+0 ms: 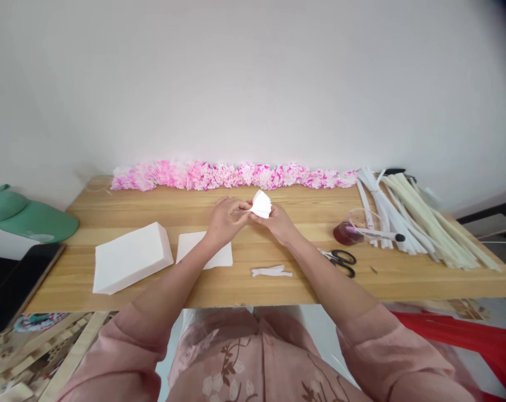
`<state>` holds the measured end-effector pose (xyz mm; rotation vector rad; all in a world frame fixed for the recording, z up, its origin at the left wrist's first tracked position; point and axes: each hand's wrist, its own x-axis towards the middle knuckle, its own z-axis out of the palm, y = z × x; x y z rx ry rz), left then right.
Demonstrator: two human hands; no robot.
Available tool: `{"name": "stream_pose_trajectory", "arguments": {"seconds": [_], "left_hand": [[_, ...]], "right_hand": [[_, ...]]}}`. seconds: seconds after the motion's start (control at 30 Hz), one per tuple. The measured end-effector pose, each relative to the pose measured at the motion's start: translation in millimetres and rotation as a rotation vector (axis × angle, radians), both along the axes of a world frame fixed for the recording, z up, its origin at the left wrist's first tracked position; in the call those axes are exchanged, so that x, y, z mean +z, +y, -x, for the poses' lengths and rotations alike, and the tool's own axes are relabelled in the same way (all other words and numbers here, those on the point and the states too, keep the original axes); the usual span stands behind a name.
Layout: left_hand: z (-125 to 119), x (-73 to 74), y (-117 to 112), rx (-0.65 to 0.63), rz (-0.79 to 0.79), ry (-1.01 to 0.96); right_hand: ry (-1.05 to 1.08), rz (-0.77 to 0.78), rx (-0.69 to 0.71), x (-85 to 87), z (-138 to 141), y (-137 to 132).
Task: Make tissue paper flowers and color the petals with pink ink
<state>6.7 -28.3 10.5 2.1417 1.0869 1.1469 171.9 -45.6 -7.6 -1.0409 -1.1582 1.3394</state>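
Above the middle of the table, a small white pleated paper (261, 204) fans out between my two hands. My left hand (228, 216) is closed in a pinch at its narrow gathered end. Fingers of my right hand (273, 220) grip the fan from the right and below, partly hidden behind it. A white paper sheet (219, 257) lies flat under my left forearm, beside a thick stack of white paper (131, 255). Thin white strips (271, 271) rest on the wood nearer to me.
A row of pink-and-white ruffled paper flowers (236, 176) lines the wall. Black-handled scissors (341, 261), a cup of dark red liquid (348, 233) with a brush-like pen across it, and bundles of white and cream strips (437, 223) lie right. Left are a phone (24, 285) and green visor (35, 218).
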Motion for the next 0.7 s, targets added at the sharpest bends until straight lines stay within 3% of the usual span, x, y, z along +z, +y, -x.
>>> {"name": "stream_pose_trajectory", "arguments": {"seconds": [0.4,0.7], "left_hand": [[-1.3,6.3,-6.7,0.021,-0.018,-0.056],[-1.0,8.4,-8.2,0.038,-0.014,-0.027]], "right_hand": [[0.055,-0.015,-0.062,2.4,2.5,-2.2],[-0.031,-0.029,-0.084,3.3,2.4,-1.8]]}}
